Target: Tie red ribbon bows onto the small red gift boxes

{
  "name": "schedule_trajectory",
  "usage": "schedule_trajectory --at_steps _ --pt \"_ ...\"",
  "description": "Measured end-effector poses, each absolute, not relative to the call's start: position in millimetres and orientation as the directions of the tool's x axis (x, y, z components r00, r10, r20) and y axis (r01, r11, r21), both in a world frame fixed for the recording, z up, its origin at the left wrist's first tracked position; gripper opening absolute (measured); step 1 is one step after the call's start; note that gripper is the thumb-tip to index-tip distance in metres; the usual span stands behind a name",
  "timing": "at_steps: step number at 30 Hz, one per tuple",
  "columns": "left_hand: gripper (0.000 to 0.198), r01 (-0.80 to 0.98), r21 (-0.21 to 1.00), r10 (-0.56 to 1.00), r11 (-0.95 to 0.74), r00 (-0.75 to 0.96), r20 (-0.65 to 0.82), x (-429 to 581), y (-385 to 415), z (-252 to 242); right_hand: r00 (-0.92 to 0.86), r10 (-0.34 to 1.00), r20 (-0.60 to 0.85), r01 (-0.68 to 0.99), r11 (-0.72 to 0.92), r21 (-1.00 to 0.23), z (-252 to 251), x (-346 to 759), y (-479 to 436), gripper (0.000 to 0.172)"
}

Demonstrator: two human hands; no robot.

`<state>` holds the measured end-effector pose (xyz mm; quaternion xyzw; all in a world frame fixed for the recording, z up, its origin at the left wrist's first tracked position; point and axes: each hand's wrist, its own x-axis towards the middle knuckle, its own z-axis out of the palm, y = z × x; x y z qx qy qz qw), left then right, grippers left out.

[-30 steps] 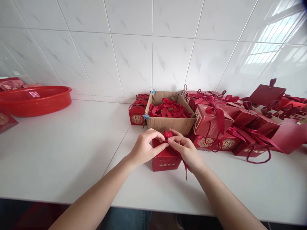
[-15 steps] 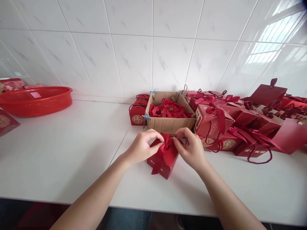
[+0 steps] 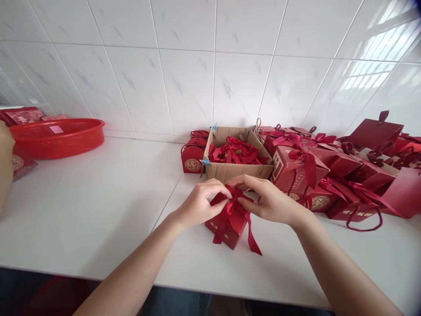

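A small red gift box (image 3: 234, 228) stands on the white counter in front of me, a red ribbon bow (image 3: 231, 206) at its top. Two ribbon tails hang down, one over the near face and one off the right side onto the counter. From the left, my left hand (image 3: 203, 201) pinches the bow between thumb and fingertips. My right hand (image 3: 268, 199) reaches in from the right, its thumb and fingers closed on the ribbon near the knot. Both hands partly cover the box's top.
Behind the box sits an open cardboard box (image 3: 238, 170) of red ribbons, with blue-handled clips on its left edge. Small red boxes (image 3: 191, 159) stand left of it. Many ribboned gift boxes (image 3: 297, 169) crowd the right. A red plastic basin (image 3: 62, 145) is at far left.
My right hand has shifted over the top of the bow and turned flatter. A ribbon tail now hangs off the box's right side. The view has shifted slightly left.
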<state>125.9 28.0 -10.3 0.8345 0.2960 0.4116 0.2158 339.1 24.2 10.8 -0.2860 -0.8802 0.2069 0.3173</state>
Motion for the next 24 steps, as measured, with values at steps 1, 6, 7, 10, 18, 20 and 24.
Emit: schedule_trajectory --at_steps 1,6,7,10,18,20,24 --pt "0.011 0.318 0.595 0.666 -0.738 0.485 0.567 126.2 27.8 -10.1 -0.649 0.602 0.465 0.352 0.779 -0.518 7.0 337.9 26.0 0.030" --pt "0.012 0.347 0.510 0.615 -0.787 0.505 0.606 127.1 27.0 -9.1 -0.611 0.465 0.641 0.349 0.885 -0.310 -17.2 336.5 27.6 0.022" --pt "0.012 0.359 0.481 0.600 -0.799 0.508 0.618 126.9 26.9 -8.9 -0.612 0.439 0.658 0.350 0.896 -0.272 -19.9 336.5 26.7 0.024" --pt "0.014 0.405 0.385 0.556 -0.829 0.521 0.648 126.1 26.8 -7.7 -0.612 0.427 0.665 0.366 0.899 -0.241 -22.6 336.3 23.9 0.031" --pt "0.016 0.458 0.295 0.524 -0.839 0.532 0.665 122.9 25.4 -6.1 -0.622 0.449 0.642 0.378 0.890 -0.257 -23.6 337.6 19.9 0.041" --pt "0.016 0.469 0.268 0.511 -0.842 0.530 0.676 122.3 26.3 -6.2 -0.631 0.450 0.632 0.384 0.889 -0.249 -24.0 336.9 18.9 0.044" --pt "0.019 0.532 0.151 0.469 -0.833 0.534 0.704 121.6 28.3 -6.2 -0.641 0.455 0.618 0.383 0.888 -0.257 -23.7 334.5 17.5 0.046"
